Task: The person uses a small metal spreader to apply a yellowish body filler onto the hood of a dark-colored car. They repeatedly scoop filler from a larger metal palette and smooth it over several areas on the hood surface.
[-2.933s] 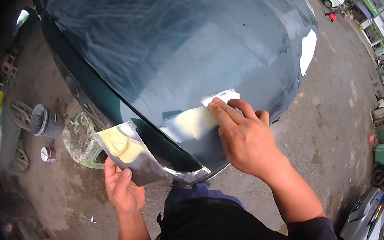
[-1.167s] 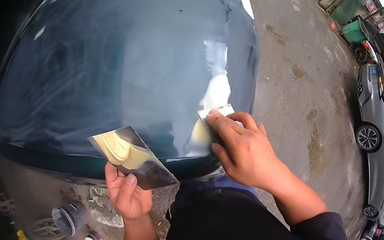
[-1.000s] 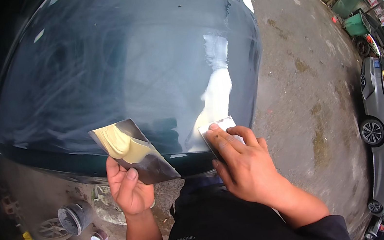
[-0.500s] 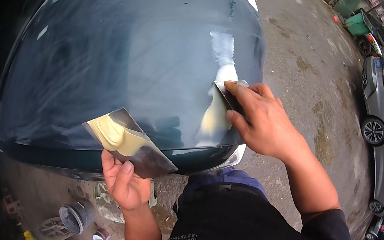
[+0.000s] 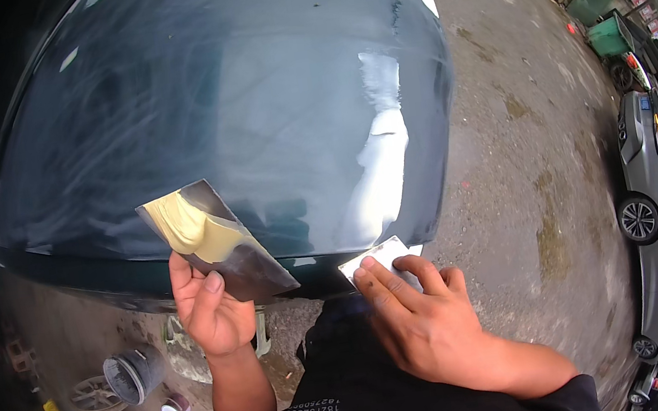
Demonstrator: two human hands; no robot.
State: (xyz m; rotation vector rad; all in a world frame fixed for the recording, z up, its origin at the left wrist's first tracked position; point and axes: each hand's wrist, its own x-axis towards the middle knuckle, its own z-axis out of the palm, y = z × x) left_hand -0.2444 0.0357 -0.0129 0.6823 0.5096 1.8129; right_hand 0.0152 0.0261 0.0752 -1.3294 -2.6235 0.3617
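Landmark: the large, dark green-grey, sanded car hood (image 5: 276, 70). Left hand (image 5: 217, 318), at the hood's near edge toward its left, is clamped on a flat, dark grey, rectangular plate (image 5: 245, 269), thumb in front, fingers behind. Plate tilted, overlaps the hood's near edge in view; thick, cream-yellow putty (image 5: 184, 222) heaped on its upper left part. Right hand (image 5: 427, 301), at the near edge toward the hood's right, grips a thin, pale, flat spreader (image 5: 371, 267): fingertips on its upper face, thumb hidden. Whether the spreader touches the hood edge, cannot tell. Shiny whitish strip of filler (image 5: 383, 172) lies on the hood's right part, running down to the near edge; far end thin and ragged.

Step, judged: spreading and smoothing filler, spreader at the near end of a stroke. Next move likely calls for a low spreader angle and light, even pressure along the strip, or a fresh scoop off the plate; lifting unevenly could leave ridges.

Ribbed dark bucket (image 5: 134, 374) on the ground, left of the hood's near edge.
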